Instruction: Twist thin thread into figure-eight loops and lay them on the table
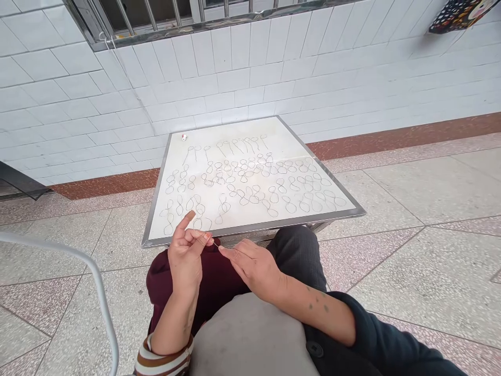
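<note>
My left hand (187,251) is closed in a pinch, thumb against fingers, with one finger raised. From its fingertips a short stretch of thin wire (215,244) runs to my right hand (256,266), whose thumb and forefinger pinch the other end. Both hands are held above my lap, just in front of the table's near edge. On the white table (242,222) lie several thin wire pieces, many bent into figure-eight loops (224,204). Near the far side, other pieces have one loop and a straight tail (207,151). The rest of the held wire is hidden by my fingers.
A small red-and-white object (184,137) lies at the table's far left corner. Behind the table is a white tiled wall (219,83) with a barred window (164,21). At left, a pale curved tube (96,271) rises over the speckled floor (391,250).
</note>
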Demonstrator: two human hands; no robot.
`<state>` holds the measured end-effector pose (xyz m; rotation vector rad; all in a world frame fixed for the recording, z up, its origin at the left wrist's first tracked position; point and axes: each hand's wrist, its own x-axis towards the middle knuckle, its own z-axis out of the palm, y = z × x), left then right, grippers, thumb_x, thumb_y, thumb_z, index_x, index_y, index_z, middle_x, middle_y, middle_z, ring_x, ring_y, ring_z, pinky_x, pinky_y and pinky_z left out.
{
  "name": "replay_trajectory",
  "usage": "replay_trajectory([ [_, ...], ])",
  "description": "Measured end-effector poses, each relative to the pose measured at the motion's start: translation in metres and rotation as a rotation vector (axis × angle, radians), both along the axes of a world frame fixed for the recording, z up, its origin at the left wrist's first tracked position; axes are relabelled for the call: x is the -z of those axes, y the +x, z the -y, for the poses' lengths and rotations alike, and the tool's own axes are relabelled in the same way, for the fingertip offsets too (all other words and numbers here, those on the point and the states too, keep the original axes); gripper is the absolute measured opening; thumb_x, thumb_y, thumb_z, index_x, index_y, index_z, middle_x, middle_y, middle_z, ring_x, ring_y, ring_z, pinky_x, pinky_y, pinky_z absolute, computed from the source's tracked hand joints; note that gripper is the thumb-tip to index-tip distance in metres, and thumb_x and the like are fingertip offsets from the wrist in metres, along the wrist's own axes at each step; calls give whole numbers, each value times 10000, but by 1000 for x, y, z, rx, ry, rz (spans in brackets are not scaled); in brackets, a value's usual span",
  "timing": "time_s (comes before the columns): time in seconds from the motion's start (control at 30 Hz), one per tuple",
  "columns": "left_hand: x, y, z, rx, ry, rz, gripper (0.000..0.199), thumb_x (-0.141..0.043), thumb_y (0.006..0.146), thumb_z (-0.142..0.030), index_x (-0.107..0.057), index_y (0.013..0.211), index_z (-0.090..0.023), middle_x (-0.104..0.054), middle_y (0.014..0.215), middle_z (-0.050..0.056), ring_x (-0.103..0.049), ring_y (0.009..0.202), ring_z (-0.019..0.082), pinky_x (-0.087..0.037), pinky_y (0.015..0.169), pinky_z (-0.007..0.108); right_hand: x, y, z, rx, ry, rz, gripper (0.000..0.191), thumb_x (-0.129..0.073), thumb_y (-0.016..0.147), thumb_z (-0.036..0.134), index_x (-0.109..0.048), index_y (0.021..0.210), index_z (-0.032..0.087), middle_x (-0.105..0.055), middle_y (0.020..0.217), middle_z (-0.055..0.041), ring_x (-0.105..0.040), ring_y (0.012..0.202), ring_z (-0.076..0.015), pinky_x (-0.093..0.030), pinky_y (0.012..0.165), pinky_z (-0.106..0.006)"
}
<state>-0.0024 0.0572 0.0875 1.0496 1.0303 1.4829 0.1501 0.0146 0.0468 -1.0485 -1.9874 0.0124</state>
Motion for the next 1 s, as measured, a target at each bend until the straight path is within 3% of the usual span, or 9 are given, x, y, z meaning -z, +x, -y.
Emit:
replay_trajectory([
  [0.23,-7,-5,6,45,6,-80,638,-743,758,-191,-515,1353,-206,-632,637,-57,-615,649,102,-520,823,277,-10,5,0,10,-263,-176,193,-550,950,311,-633,1093,213,-684,802,-23,-614,738,-157,-516,673,-274],
  [0.33,-8,-1,10,57,12,-97,619,-737,765,-186,-524,1345,-220,-631,640,-57,-618,661,100,-513,807,253,-12,0,-5,38,-239,-104,195,-535,958,345,-628,1075,220,-705,839,-21,-627,754,-159,-490,664,-272],
  [0.47,-6,4,14,67,9,-85,582,-733,768,-191,-548,1319,-224,-634,644,-54,-621,656,101,-519,761,239,-13,-9,-8,97,-139,32,197,-454,986,240,-632,913,199,-683,765,-21,-590,687,-147,-411,595,-263],
  [0.63,-9,-1,10,-71,59,-65,590,-748,746,-186,-562,1306,-200,-639,640,-57,-625,639,96,-524,814,262,-8,-11,-2,84,-129,107,256,-413,970,184,-574,771,189,-604,657,-6,-512,614,-132,-330,543,-265],
  [0.73,-10,-8,3,-141,82,-40,605,-759,728,-173,-564,1300,-181,-634,622,-63,-623,617,94,-522,827,276,-4,-8,3,24,-207,76,252,-388,977,188,-557,789,188,-599,669,-3,-518,629,-132,-357,575,-258],
  [0.9,-9,-18,-5,-142,89,-23,627,-762,722,-163,-550,1312,-169,-635,615,-65,-618,610,95,-524,832,294,4,6,15,-84,-355,6,222,-372,963,169,-537,816,189,-599,707,-10,-523,643,-137,-406,610,-260],
  [1.0,-14,-27,-10,-230,129,-19,627,-764,717,-157,-554,1308,-172,-628,617,-72,-609,612,88,-522,859,308,8,18,21,-139,-441,-33,219,-388,958,187,-527,789,197,-585,684,-5,-521,623,-137,-420,594,-261],
])
